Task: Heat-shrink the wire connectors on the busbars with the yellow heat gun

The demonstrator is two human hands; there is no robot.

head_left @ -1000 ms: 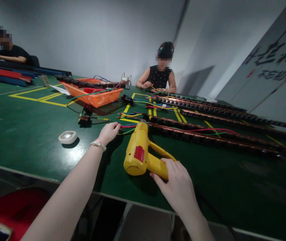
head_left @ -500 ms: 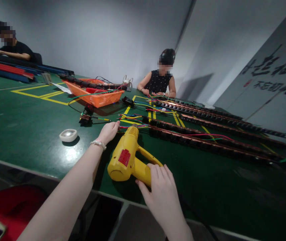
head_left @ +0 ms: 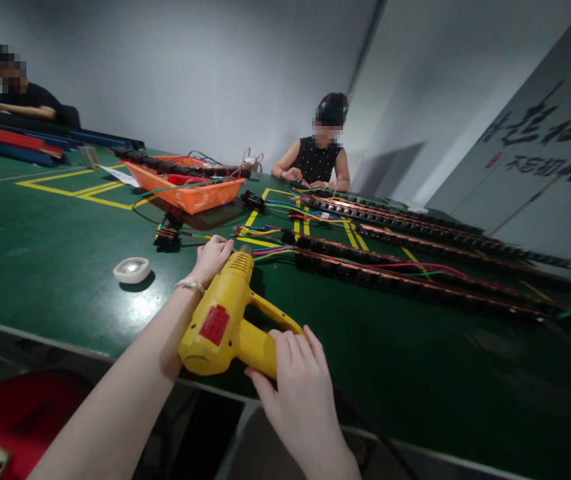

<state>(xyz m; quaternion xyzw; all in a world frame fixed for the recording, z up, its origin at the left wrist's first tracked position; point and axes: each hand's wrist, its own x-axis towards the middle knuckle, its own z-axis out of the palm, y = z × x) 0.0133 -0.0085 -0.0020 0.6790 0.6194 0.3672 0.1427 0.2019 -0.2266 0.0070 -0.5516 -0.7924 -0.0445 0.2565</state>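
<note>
My right hand (head_left: 293,373) is wrapped round the handle of a yellow heat gun (head_left: 219,317), which has a red label on its side. The gun's dark nozzle points away from me, close to the coloured wires (head_left: 273,251) that leave the nearest long black-and-copper strip (head_left: 415,287). My left hand (head_left: 213,259) is closed just left of the nozzle, at the wire ends. Its fingertips are partly hidden, though wires run out from beside them. A small black part (head_left: 167,237) with a yellow-green lead lies beyond my left hand.
An orange basket (head_left: 210,198) stands farther back with a strip across it. A white roll of tape (head_left: 132,270) lies left of my arm. More strips (head_left: 445,250) extend to the right. One person (head_left: 320,157) works across the green table; another (head_left: 28,100) sits far left.
The heat gun has moved left in my right hand, its nozzle nearer my left hand. My left hand has shifted slightly left.
</note>
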